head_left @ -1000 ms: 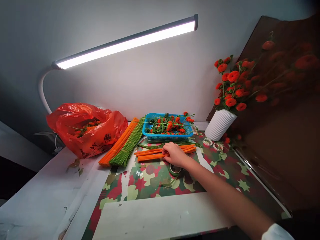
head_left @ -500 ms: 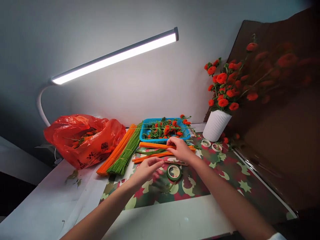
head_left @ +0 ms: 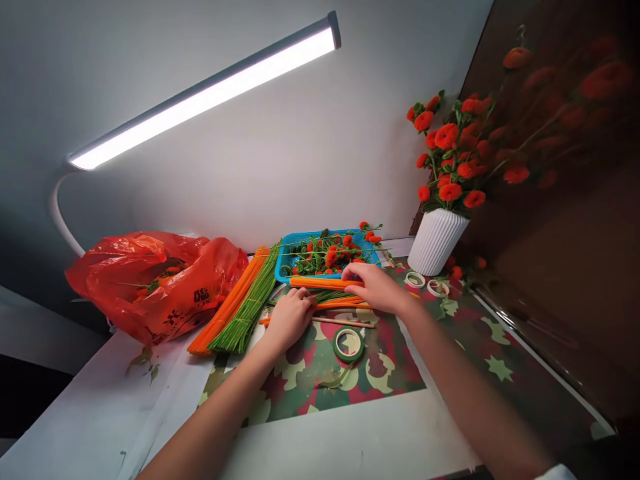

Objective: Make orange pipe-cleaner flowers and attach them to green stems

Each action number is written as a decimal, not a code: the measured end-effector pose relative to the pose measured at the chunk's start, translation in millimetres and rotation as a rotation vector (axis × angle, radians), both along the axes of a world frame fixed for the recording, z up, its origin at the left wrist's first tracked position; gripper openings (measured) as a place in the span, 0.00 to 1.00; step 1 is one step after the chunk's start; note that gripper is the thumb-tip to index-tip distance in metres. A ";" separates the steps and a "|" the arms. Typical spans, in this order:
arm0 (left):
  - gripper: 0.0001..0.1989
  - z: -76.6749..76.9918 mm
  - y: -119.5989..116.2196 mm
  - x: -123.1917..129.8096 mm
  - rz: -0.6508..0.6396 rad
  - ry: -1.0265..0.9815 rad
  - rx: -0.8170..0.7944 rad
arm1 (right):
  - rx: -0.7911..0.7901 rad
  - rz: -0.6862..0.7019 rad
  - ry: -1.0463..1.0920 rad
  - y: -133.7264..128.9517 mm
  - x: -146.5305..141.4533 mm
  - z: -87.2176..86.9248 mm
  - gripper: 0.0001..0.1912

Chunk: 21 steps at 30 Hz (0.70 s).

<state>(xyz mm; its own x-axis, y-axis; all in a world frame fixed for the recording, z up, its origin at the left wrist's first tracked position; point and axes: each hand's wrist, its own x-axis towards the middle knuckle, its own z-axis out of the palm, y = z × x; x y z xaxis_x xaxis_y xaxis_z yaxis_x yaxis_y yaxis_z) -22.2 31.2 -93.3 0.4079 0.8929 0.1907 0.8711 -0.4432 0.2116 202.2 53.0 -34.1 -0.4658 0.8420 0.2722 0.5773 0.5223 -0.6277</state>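
My right hand grips a bundle of orange chenille stems by its right end, just in front of a blue basket. My left hand is bent over the left part of the loose stems, its fingers curled and their tips hidden, so what they hold cannot be made out. Between my hands lie green stems and more orange stems. A thin wooden stick rests nearer to me, with a roll of green floral tape below it.
Red flowers on green stems fill the basket. Left of it lie long orange and green bundles, beside a red plastic bag. A white vase and two pale tape rolls stand right. A lamp hangs above.
My left hand has moved forward onto the stems, its fingers closing from a spread pose. My right hand has lifted the orange bundle slightly. The camera view has shifted a little.
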 end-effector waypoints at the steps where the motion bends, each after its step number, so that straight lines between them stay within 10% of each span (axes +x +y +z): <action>1: 0.09 0.5 0.7 0.1 -0.004 0.023 0.006 | -0.012 -0.002 -0.024 2.0 1.4 -0.4 0.05; 13: 0.11 21.3 5.8 -6.2 -0.103 -0.033 0.050 | -0.053 -0.089 -0.124 15.4 15.8 -3.1 0.06; 21: 0.10 66.3 -5.6 -15.8 -0.023 -0.388 0.018 | -0.116 -0.006 -0.117 15.4 5.9 -10.7 0.06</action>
<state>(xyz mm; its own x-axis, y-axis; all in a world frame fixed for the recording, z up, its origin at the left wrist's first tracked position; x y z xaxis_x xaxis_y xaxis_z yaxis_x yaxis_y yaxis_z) -38.0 25.7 -27.0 0.3223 0.8794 0.3505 0.7176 -0.4684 0.5154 208.1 68.5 -44.9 -0.4835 0.8675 0.1169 0.6527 0.4463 -0.6122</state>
